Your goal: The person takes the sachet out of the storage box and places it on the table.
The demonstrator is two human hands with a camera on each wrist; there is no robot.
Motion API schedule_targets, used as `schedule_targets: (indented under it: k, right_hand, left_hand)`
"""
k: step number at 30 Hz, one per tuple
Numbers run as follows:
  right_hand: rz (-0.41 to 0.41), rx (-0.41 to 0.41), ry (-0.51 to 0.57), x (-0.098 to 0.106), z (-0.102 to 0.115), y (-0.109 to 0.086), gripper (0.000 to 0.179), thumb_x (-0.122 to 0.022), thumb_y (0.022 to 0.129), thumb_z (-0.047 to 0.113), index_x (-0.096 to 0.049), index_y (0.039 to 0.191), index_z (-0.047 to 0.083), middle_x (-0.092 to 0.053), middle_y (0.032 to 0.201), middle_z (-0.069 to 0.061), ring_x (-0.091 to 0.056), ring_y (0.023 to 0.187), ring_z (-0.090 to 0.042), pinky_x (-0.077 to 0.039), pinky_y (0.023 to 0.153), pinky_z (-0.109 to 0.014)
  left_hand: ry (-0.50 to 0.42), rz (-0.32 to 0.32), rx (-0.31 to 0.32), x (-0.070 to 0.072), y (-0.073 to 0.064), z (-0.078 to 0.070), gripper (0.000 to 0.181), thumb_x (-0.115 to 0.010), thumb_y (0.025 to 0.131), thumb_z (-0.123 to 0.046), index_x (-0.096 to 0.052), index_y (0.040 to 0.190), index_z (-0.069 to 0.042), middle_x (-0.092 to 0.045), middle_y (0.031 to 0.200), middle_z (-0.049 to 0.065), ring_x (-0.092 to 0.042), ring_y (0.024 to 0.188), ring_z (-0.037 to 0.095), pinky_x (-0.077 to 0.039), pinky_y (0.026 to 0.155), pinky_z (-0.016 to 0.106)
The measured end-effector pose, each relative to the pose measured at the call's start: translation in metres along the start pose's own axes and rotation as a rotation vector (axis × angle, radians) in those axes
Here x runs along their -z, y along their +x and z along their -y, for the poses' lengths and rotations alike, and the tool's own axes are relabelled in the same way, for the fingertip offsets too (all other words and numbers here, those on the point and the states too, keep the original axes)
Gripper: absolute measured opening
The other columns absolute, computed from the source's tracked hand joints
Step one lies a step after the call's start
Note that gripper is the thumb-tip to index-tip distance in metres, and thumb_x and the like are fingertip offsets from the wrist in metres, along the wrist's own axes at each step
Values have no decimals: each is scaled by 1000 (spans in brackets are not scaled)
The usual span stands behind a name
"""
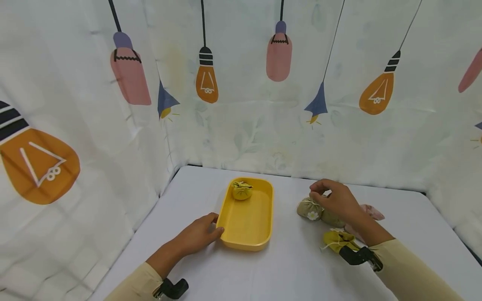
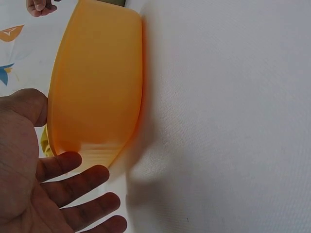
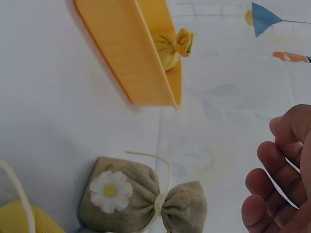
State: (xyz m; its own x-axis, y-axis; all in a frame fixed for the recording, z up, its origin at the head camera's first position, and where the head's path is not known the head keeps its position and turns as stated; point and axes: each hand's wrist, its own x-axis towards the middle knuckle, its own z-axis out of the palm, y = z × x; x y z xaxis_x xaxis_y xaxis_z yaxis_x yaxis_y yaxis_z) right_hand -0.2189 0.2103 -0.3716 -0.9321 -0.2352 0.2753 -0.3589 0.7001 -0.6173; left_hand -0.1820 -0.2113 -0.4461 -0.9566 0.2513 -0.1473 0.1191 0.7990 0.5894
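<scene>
My left hand (image 1: 199, 235) holds the near left corner of a yellow tray (image 1: 245, 228), thumb at the rim and index finger against the wall; its other fingers are spread. Inside the tray's far left end lies a small yellow drawstring pouch (image 1: 242, 192). Above the pouches on the right is my right hand (image 1: 337, 201), fingers loosely curled with nothing in them. A beige pouch (image 3: 121, 194) with a white flower and cord lies just below that hand, apart from it in the right wrist view. Another beige pouch (image 1: 332, 219) is partly hidden by the hand.
Below the right forearm lies another yellow pouch (image 1: 339, 240), partly covered by the wrist camera. A pink pouch (image 1: 373, 212) shows past the forearm. All rest on a white-covered table (image 1: 286, 271), with a lamp-patterned curtain (image 1: 241, 125) behind and at the sides.
</scene>
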Motion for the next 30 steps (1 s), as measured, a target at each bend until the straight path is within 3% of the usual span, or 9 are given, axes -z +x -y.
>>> schedule_targets:
  k: [23, 30]
  right_hand:
    - [78, 42, 45, -32, 16, 38, 21, -72, 97, 23, -69, 115, 12, -69, 102, 1, -63, 98, -22, -52, 82, -42]
    - [103, 4, 62, -46, 22, 49, 24, -72, 97, 25, -69, 117, 13, -69, 105, 1, -63, 99, -22, -53, 84, -44]
  left_hand:
    - [-10, 5, 0, 0, 0, -3, 43, -66, 100, -42, -58, 133, -16, -62, 133, 2, -57, 122, 24, -45, 104, 56]
    - [-9, 0, 8, 0, -2, -4, 42, -65, 100, -42, -58, 134, -16, -62, 134, 2, -57, 123, 24, -45, 104, 56]
